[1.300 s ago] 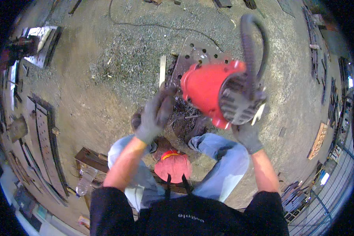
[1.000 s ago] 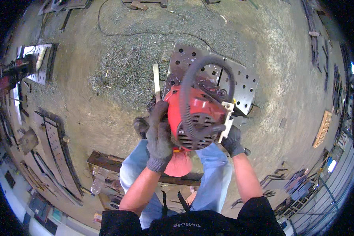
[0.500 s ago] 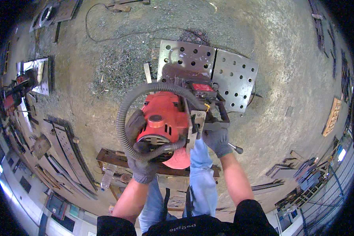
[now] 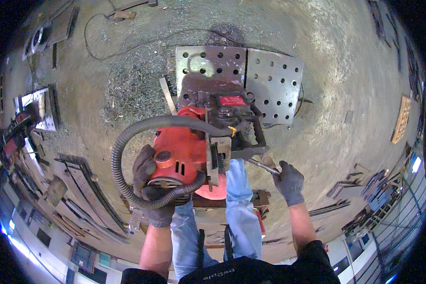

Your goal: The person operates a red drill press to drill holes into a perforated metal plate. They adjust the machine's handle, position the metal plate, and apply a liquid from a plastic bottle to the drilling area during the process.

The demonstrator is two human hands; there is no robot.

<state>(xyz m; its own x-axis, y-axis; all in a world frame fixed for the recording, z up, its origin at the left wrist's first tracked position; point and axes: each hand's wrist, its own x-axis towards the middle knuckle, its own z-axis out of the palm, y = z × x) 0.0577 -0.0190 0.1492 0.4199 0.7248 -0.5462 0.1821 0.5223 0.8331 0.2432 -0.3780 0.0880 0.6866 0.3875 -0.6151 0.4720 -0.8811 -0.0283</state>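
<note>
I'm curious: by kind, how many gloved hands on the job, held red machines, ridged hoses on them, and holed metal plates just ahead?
Gloved: left hand, right hand: 2
Red machine: 1
Ridged hose: 1
Holed metal: left plate, right plate: 2
Total: 6

A dark cable (image 4: 99, 58) looped across the floor (image 4: 336, 156) near grey shavings (image 4: 132, 83); a slatted wooden piece (image 4: 402, 119) lay far right; a clear bottle (image 4: 135, 221) showed at lower left, beside long strips (image 4: 91, 194).

We see pale lettering (image 4: 217, 274) across the black T-shirt (image 4: 260, 272); the magnetic drill's (image 4: 175, 146) red label (image 4: 232, 101) bears print too small to read.
</note>
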